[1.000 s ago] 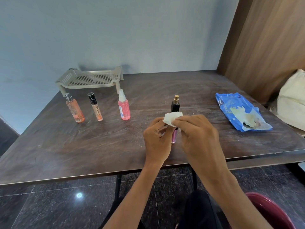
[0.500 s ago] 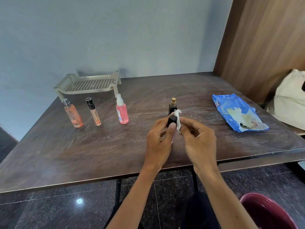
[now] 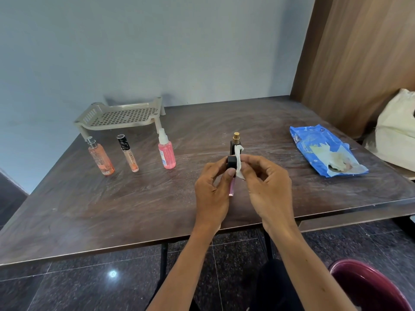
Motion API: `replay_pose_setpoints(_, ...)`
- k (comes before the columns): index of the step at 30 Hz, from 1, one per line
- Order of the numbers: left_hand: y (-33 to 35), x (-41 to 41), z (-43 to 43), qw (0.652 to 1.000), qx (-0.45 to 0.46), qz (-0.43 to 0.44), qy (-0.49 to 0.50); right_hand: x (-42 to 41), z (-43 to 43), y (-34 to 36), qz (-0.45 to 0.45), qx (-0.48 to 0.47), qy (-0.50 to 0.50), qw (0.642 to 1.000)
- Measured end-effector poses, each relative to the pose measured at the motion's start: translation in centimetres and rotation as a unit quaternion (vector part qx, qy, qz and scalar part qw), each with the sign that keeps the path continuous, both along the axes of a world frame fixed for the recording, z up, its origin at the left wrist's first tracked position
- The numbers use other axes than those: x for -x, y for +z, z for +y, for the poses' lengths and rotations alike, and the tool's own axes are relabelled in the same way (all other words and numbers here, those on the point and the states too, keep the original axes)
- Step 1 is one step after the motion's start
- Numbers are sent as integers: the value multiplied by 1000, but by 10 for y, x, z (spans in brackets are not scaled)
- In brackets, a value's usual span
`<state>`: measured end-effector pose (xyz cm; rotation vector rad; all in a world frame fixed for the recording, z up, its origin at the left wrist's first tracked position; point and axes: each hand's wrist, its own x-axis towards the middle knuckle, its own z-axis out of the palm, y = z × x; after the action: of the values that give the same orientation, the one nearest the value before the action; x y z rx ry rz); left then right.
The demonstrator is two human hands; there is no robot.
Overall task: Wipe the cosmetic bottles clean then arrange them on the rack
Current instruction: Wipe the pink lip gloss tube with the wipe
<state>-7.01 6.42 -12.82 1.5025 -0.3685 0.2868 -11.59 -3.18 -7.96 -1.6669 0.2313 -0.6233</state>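
Observation:
My left hand (image 3: pixel 212 189) grips a slim pink bottle with a black cap (image 3: pixel 232 163), held upright above the table. My right hand (image 3: pixel 266 187) pinches a white wipe (image 3: pixel 238 164) against the cap's right side. Just behind them a black bottle with a gold top (image 3: pixel 235 142) stands on the table. Further left stand a pink spray bottle (image 3: pixel 166 152), a beige tube with a black cap (image 3: pixel 128 154) and an orange bottle (image 3: pixel 100 159). The beige perforated rack (image 3: pixel 121 116) sits behind those three, with nothing on it.
A blue wipes packet (image 3: pixel 323 149) lies open at the table's right side. A cream bag (image 3: pixel 397 131) rests beyond the right edge by the wooden wall. A maroon bin (image 3: pixel 368 286) stands on the floor at lower right. The dark table (image 3: pixel 112 209) has a near edge just under my wrists.
The wipe covered the cap's top a second ago; it now lies folded against the cap's right side, and the black cap shows. Both hands stay at the same spot.

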Motion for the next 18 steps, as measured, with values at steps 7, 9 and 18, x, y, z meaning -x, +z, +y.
replay_pose_setpoints(7,-3,-3,3,1000,-4,13,0,0,1,-19,12,80,-11,997)
replay_pose_setpoints(9,-2,-3,3,1000,-5,16,5,0,-1,-29,38,100,-6,994)
replay_pose_setpoints(18,-3,-4,2,998,55,36,-18,-3,4,-1,-31,90,-15,995)
